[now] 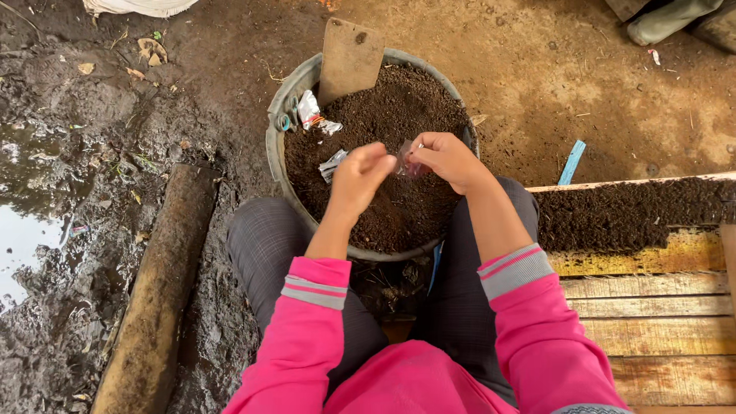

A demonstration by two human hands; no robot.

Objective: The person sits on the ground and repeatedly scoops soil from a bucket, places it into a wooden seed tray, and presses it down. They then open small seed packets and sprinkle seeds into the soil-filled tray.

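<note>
Mud lies wet on the ground at my left, with a puddle (19, 245) and a log (157, 295) lying near my knee, its long axis running away from me. Ahead sits a grey tub (285, 165) of dark soil, scissors (287, 115) and torn packets (310, 111) at its far left rim, a wooden board (350, 57) standing in the soil. Over the tub my left hand (356, 180) is pinched shut, fingertips toward the small clear packet (406, 162). My right hand (448, 157) grips that packet; which way its long axis points I cannot tell. Right of my knee, a soil-filled wooden tray (636, 253) runs crosswise.
</note>
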